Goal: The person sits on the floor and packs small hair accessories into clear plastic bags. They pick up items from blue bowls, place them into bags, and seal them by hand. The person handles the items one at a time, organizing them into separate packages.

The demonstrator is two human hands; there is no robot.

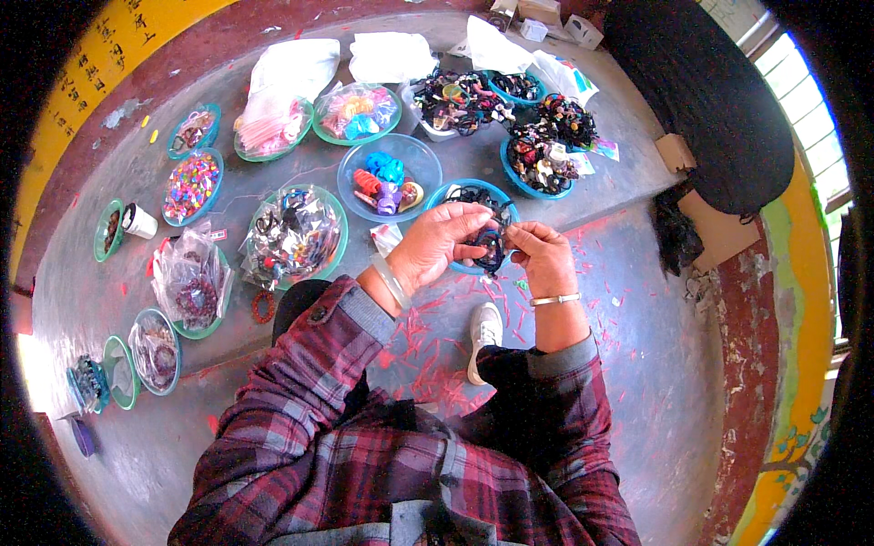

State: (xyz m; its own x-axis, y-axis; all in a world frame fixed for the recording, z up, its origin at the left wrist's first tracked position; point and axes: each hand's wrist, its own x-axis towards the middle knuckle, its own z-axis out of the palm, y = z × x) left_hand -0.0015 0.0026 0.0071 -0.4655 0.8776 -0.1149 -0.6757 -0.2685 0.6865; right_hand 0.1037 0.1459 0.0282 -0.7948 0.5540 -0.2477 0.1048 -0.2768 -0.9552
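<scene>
A blue basin point(441, 193) sits at twelve o'clock. The left hand point(444, 240), at nine o'clock, meets the dark bands; its closure I cannot tell. The right hand point(543, 258), at four, pinches the dark bands point(492, 240) above the basin.

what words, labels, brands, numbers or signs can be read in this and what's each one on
Yellow wall band: dark characters in rows, which I won't copy out.
Small white box, far edge: dark marking, too small to read.
Small red-and-white card: too small to read.
Colourful card: too small to read.
I can make out no others.
</scene>
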